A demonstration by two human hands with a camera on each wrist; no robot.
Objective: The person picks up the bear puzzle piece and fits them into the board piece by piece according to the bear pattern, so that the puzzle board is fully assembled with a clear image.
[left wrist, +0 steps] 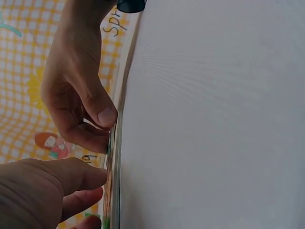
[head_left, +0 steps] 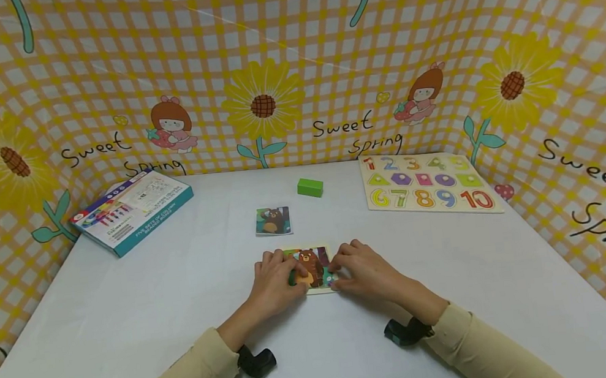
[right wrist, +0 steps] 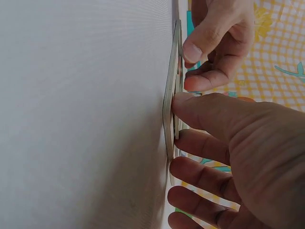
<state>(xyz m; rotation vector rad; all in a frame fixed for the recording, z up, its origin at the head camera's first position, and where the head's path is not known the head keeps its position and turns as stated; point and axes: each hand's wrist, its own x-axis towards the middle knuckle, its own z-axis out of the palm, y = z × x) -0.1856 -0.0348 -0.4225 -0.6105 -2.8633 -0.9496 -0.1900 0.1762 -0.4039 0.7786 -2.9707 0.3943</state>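
Note:
A small wooden bear puzzle lies on the white table between both hands, its picture facing up. My left hand rests its thumb and fingers on the left part of the bear picture; the left wrist view has this hand touching the puzzle's face. At the right end, my right hand pinches a puzzle piece between thumb and forefinger. Seen edge-on in the right wrist view, that puzzle piece sits slightly raised over the board. Its other fingers are spread beyond the board's edge.
Behind the puzzle lies a bear picture card, with a green block farther back. A boxed bead set stands at the back left. A number and shape board is at the back right. Patterned cloth walls the table.

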